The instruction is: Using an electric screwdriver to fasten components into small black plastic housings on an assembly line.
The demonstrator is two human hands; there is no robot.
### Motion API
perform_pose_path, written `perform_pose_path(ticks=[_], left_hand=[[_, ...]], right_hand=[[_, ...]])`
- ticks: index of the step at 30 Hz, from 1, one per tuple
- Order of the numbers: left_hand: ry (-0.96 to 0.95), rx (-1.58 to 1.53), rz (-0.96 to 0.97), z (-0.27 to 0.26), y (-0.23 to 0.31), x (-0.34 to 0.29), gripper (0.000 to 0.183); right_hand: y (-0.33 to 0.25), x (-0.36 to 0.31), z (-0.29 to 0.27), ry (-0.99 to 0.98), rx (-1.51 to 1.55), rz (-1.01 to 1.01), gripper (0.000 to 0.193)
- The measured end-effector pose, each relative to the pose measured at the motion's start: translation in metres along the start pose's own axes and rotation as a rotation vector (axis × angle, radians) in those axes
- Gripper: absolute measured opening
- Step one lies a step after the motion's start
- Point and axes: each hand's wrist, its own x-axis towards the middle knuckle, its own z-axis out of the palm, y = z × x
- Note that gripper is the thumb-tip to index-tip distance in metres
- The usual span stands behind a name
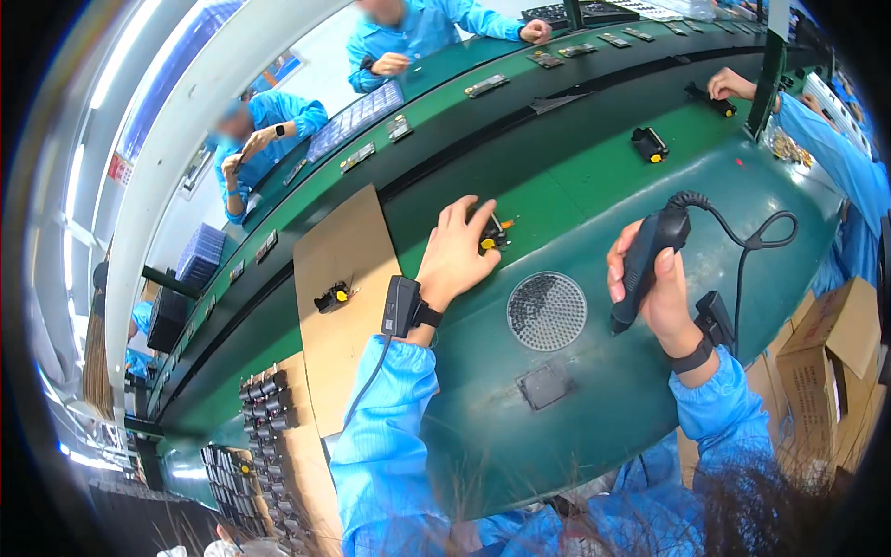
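Black module with a yellow end (489, 244), on or just above the green desk (613, 408), right at the fingertips of the left hand (457, 255) and partly covered by them. Cannot tell whether pinched there or only touched, because of the covering fingers. Firmly grasped in the right hand (666, 306), a black corded tool (652, 260), probably an electric screwdriver, with narrow end angled down toward the desk, well apart from the module. Up beyond the right hand, a second black module (650, 144); farther off, a co-worker's hand (732, 85) at a third. Between both hands, a round perforated plate (547, 311), with a dark square plate (545, 386) nearer the body. To the left of the left hand, a cardboard sheet (334, 251) bearing one more module (331, 297); farther left, rows of black modules (269, 408). To judge by the pose, at the stage of taking up or positioning the module, with tool in readiness but not applied. Seems to call next for a sure left-hand hold before any meeting of module and tool tip, with the cord (754, 244) kept free.
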Motion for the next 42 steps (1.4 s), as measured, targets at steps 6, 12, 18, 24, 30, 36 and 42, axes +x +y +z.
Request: perform_pose_path(ticks=[6, 12, 18, 24, 30, 36, 42], left_hand=[[-0.227, 0.048, 0.214, 0.002, -0.026, 0.002, 0.071], [-0.267, 0.107, 0.11, -0.022, -0.028, -0.016, 0.072], [-0.157, 0.19, 0.001, -0.024, -0.03, -0.046, 0.06], [-0.036, 0.137, -0.12, -0.013, -0.035, -0.07, 0.061], [0.159, 0.06, -0.123, -0.02, -0.015, -0.085, 0.06], [0.03, -0.205, 0.089, -0.036, 0.091, -0.149, 0.058], [-0.071, -0.195, 0.072, -0.02, 0.123, -0.167, 0.059]], right_hand=[[-0.004, -0.004, 0.001, -0.034, 0.008, 0.031, 0.066], [-0.001, -0.003, 0.001, -0.032, 0.015, 0.021, 0.065], [-0.003, 0.0, -0.001, -0.015, -0.023, 0.017, 0.065], [0.002, 0.0, -0.001, -0.057, -0.018, -0.029, 0.061], [0.003, -0.001, -0.002, -0.04, -0.022, -0.036, 0.059], [0.001, -0.003, -0.001, -0.045, -0.03, -0.032, 0.06], [0.003, -0.002, -0.001, -0.029, -0.026, -0.026, 0.06]])
